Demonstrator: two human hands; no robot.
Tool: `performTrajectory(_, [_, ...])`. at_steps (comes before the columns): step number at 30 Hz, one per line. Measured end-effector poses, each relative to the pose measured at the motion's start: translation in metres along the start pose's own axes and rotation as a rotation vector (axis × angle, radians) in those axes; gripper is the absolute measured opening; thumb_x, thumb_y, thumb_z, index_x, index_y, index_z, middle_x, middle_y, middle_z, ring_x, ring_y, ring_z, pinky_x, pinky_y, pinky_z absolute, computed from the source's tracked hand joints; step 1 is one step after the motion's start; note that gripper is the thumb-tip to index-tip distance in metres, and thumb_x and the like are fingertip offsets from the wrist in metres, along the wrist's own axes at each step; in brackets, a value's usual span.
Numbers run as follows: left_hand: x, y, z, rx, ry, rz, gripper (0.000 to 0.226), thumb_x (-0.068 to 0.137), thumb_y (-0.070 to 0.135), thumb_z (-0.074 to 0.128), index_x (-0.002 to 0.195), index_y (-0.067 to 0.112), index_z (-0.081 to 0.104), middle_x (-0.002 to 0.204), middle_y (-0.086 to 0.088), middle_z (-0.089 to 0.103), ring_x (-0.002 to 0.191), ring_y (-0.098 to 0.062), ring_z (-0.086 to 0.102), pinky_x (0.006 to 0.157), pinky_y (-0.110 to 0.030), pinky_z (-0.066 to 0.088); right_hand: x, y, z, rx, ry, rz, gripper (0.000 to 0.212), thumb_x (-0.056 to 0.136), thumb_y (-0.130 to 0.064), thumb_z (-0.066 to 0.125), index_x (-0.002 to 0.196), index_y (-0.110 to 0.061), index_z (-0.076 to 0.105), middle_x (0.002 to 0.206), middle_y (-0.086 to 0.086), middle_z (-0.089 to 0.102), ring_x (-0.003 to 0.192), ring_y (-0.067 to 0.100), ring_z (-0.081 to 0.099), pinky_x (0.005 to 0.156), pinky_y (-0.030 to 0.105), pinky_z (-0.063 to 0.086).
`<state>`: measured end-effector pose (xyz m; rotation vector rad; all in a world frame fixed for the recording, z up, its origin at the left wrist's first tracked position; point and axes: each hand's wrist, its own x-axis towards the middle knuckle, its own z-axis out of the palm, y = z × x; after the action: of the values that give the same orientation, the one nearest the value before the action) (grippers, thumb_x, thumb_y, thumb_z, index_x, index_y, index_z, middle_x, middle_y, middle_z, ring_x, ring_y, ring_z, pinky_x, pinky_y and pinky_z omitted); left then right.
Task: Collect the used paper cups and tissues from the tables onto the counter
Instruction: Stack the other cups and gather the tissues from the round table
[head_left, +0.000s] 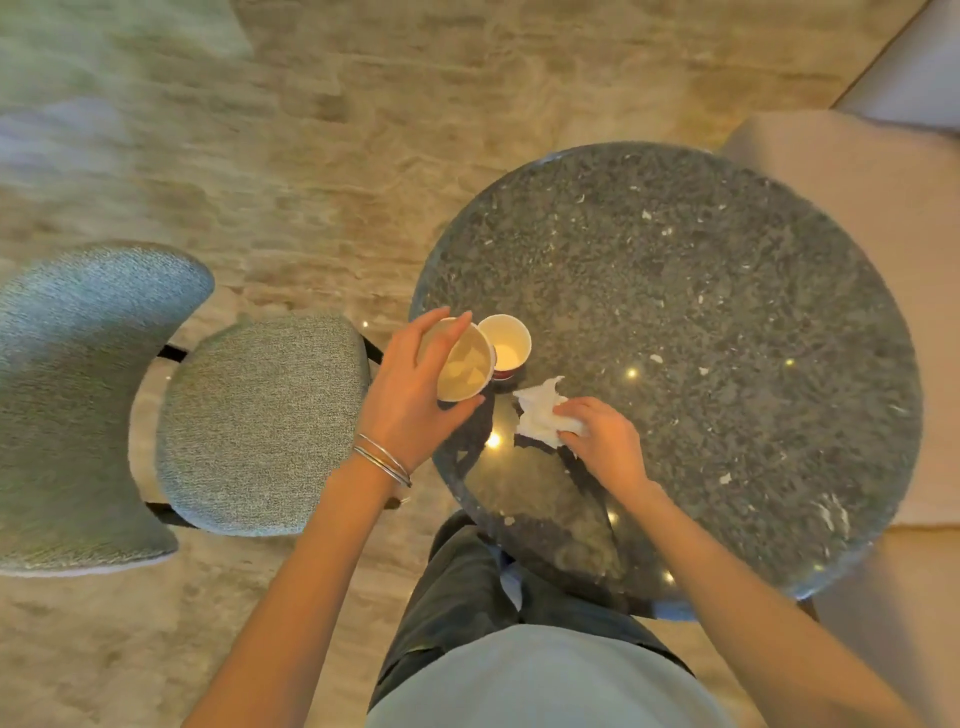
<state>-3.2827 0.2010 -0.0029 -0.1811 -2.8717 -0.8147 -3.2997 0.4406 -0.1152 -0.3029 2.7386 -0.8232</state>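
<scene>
My left hand (415, 384) grips a paper cup (466, 364) tilted toward me above the left edge of the round dark stone table (727, 312); something pale lies inside it. A second paper cup (506, 345) with a red lower band stands upright on the table, right beside the held one. My right hand (602, 441) pinches a crumpled white tissue (540, 413) that lies on the table just in front of the cups.
A grey upholstered chair (260, 426) stands left of the table, close to my left arm. A beige sofa or bench (883, 208) borders the table's far right. The floor is tan stone. My legs are against the table's near edge.
</scene>
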Motion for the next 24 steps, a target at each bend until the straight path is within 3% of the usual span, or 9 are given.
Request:
performTrajectory(7, [0.044, 0.006, 0.007, -0.04, -0.046, 0.151, 0.08, 0.066, 0.026, 0.08, 0.135, 0.015, 0.043, 0.135, -0.013, 0.043, 0.121, -0.028, 0.042, 0.097, -0.029, 0.03, 0.006, -0.02, -0.034, 0.092, 0.212, 0.096, 0.025, 0.08, -0.014, 0.068, 0.105, -0.014, 0.069, 0.111, 0.001, 0.064, 0.096, 0.019, 0.06, 0.073, 0.027, 0.044])
performTrajectory(13, [0.056, -0.011, 0.043, -0.015, -0.193, 0.161, 0.08, 0.065, 0.028, 0.081, 0.135, 0.016, 0.043, 0.134, -0.013, 0.044, 0.121, -0.032, 0.042, 0.086, -0.042, 0.047, 0.005, -0.02, -0.042, 0.113, 0.262, 0.169, 0.03, 0.078, -0.015, 0.069, 0.108, -0.016, 0.067, 0.111, 0.0, 0.064, 0.097, 0.019, 0.061, 0.077, 0.032, 0.048])
performTrajectory(18, [0.061, -0.022, 0.066, 0.009, -0.326, 0.118, 0.083, 0.069, 0.028, 0.079, 0.138, 0.013, 0.037, 0.139, -0.013, 0.039, 0.125, -0.031, 0.037, 0.099, -0.042, 0.04, 0.004, -0.022, -0.048, 0.152, 0.266, 0.219, 0.03, 0.078, -0.017, 0.07, 0.108, -0.018, 0.068, 0.109, 0.001, 0.066, 0.098, 0.02, 0.062, 0.083, 0.035, 0.048])
performTrajectory(24, [0.059, -0.033, 0.083, -0.008, -0.442, 0.066, 0.089, 0.069, 0.028, 0.079, 0.141, 0.012, 0.029, 0.144, -0.007, 0.035, 0.129, -0.027, 0.033, 0.106, -0.037, 0.032, 0.005, -0.025, -0.052, 0.173, 0.26, 0.256, 0.038, 0.078, -0.021, 0.07, 0.115, -0.025, 0.063, 0.11, -0.001, 0.065, 0.097, 0.016, 0.06, 0.08, 0.028, 0.045])
